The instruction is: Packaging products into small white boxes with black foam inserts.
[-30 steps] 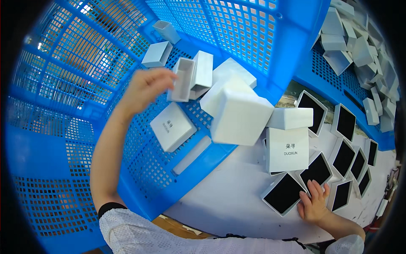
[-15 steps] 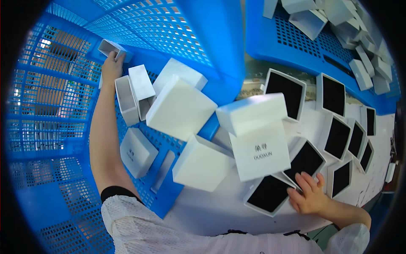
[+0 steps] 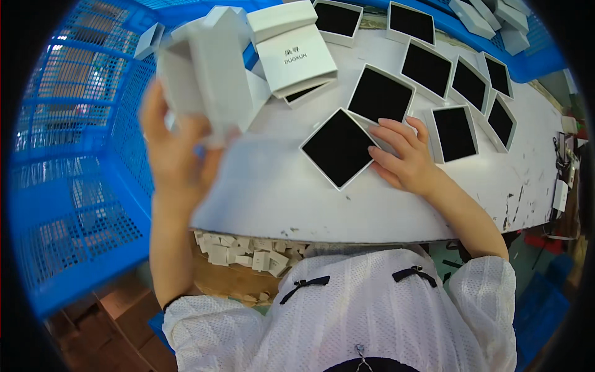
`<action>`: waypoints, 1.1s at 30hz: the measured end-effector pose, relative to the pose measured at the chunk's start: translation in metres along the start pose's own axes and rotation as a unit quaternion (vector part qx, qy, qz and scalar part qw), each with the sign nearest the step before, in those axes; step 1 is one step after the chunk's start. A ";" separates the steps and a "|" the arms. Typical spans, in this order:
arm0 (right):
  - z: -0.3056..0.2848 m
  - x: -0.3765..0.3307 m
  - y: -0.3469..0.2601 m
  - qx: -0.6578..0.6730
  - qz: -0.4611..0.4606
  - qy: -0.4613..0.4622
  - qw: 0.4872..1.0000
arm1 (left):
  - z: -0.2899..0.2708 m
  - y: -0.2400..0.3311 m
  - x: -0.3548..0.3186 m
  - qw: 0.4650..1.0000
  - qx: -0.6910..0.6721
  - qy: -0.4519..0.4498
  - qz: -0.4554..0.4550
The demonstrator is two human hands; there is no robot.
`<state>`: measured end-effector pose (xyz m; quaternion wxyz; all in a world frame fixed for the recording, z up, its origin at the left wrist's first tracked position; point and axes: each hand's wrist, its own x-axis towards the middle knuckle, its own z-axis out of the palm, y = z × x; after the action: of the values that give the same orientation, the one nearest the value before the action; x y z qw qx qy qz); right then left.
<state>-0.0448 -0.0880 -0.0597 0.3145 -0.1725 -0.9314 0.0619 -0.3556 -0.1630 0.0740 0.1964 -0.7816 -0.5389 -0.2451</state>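
My left hand is raised above the table's left edge and grips a white box, blurred by motion. My right hand rests flat on the white table, fingers spread, touching the right edge of a square white tray with a black insert. Several more black-lined trays lie in rows beyond it. A stack of two white lidded boxes stands behind the held box.
A big blue mesh crate lies at the left, holding white boxes. More white boxes lie in a blue crate at the far right. Small white pieces sit under the table's edge.
My left hand has come out of the blue crate with a white box and lifted it toward the table. The view has swung right; my right hand stays on the tray.
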 end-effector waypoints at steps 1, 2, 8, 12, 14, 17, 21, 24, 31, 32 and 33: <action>-0.004 -0.004 -0.004 0.005 -0.008 0.003 1.000 | -0.004 0.025 -0.018 1.000 0.003 -0.026 0.004; -0.008 -0.009 -0.013 0.013 -0.015 0.007 1.000 | -0.015 0.046 -0.035 0.993 0.038 -0.109 0.010; -0.047 -0.011 -0.054 0.134 0.001 -0.191 0.972 | -0.007 0.103 -0.087 0.936 -0.052 -0.343 -0.064; -0.068 0.022 -0.035 0.202 -0.001 -0.189 0.961 | -0.004 0.084 -0.081 0.944 -0.105 -0.289 -0.122; -0.063 0.039 -0.031 0.067 -0.093 -0.267 0.957 | 0.007 0.075 -0.086 0.934 -0.100 -0.324 -0.110; -0.019 0.045 -0.030 0.049 -0.099 -0.275 0.955 | 0.017 0.076 -0.094 0.930 -0.137 -0.322 -0.113; 0.015 0.034 -0.055 0.145 0.078 -0.122 0.979 | 0.024 0.100 -0.123 0.952 -0.160 -0.195 -0.174; 0.023 0.034 -0.072 0.139 0.107 -0.091 0.980 | 0.025 0.105 -0.125 0.946 -0.171 -0.154 -0.230; 0.011 0.022 -0.068 0.157 0.014 -0.164 0.974 | 0.036 0.109 -0.119 0.949 -0.218 -0.158 -0.166; 0.013 0.020 -0.068 0.156 0.016 -0.163 0.974 | 0.036 0.111 -0.118 0.944 -0.237 -0.156 -0.171; 0.013 0.019 -0.068 0.244 0.020 -0.125 0.961 | 0.037 0.113 -0.118 0.944 -0.238 -0.157 -0.167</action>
<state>-0.0858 -0.1446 -0.0447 0.2266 -0.1001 -0.9163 0.3146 -0.2786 -0.2684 -0.0300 -0.1260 -0.7330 -0.6115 -0.2700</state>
